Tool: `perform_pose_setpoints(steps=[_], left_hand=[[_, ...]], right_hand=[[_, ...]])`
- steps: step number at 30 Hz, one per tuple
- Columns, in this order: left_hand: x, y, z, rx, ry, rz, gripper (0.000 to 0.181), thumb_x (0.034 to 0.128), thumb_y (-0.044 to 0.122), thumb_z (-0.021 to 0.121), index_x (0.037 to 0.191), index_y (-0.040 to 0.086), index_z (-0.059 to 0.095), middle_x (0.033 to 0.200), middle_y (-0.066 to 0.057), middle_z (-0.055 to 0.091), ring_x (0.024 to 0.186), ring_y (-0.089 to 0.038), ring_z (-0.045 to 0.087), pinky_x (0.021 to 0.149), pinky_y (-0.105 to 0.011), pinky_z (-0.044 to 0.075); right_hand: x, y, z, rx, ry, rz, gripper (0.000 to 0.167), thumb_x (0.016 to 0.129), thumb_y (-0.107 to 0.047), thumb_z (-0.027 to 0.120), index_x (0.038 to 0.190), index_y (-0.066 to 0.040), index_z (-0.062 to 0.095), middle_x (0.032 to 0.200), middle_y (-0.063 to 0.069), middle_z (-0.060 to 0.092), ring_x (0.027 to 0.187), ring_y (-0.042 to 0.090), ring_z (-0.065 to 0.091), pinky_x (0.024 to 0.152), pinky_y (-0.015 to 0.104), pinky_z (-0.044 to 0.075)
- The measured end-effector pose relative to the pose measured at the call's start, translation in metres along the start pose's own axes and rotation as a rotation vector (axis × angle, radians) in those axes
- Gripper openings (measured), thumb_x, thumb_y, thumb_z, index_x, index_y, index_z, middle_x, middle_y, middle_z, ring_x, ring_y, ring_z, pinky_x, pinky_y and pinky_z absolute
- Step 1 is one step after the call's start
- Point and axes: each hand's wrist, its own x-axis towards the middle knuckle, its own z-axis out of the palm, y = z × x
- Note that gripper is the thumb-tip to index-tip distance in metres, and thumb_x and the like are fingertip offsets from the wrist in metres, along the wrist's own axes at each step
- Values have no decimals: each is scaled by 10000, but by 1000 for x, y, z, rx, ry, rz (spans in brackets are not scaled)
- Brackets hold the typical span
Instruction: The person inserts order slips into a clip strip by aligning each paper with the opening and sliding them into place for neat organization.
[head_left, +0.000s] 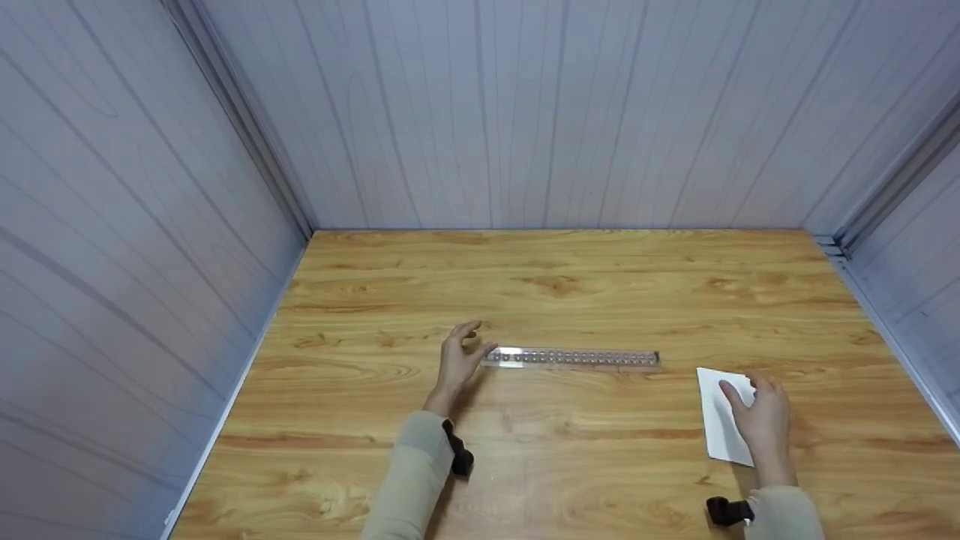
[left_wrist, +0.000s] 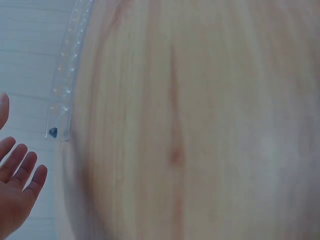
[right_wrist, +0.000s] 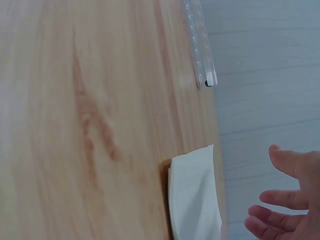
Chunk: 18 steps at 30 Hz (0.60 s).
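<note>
A long, narrow clear plastic strip [head_left: 574, 358] with two rows of small round bumps lies crosswise on the table, with a dark spot at each end. My left hand [head_left: 459, 364] is at its left end, fingers loosely bent. The left wrist view shows a gap between that hand [left_wrist: 20, 192] and the strip [left_wrist: 65, 85]. On the right, a folded white sheet [head_left: 721, 420], paper or cloth, lies flat. Over its right part hovers my right hand [head_left: 765, 420], thumb and fingers spread. In the right wrist view the hand [right_wrist: 292, 197] stands apart from the white sheet [right_wrist: 195, 195] and holds nothing.
The wood-grain table [head_left: 555, 300] meets a pale panelled wall [head_left: 517, 112] at the back. Side walls stand left [head_left: 112, 262] and right [head_left: 922, 285]. Each wrist carries a black strap-on camera, left [head_left: 459, 454] and right [head_left: 727, 511].
</note>
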Motion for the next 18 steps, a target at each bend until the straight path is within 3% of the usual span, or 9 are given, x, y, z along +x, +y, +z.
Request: perform_pose_setpoints(steps=[9,13,18], left_hand=[[-1,-4,5,-59,-19,-55,391,754,16,677,1098,-116,545,1028,-276,533,934,-387,506,792,-426,442],[-4,9,6,-119,-29,-74,360,750,-36,663,1053,-176,528,984,-332,521,894,-452,495,788,-496,421],[-8,24,5,-140,-25,-55,320,740,-71,654,993,-213,519,932,-370,514,862,-492,483,769,-514,414]], right_hand=[[-5,13,1,74,47,113,481,846,-197,594,1138,162,459,1028,331,472,954,434,447,806,503,335],[-7,21,-2,88,40,184,509,853,-252,580,1120,165,461,1031,326,476,975,429,435,828,502,318],[-8,28,-4,101,20,269,550,854,-331,558,1116,146,472,1056,319,485,972,410,462,814,471,341]])
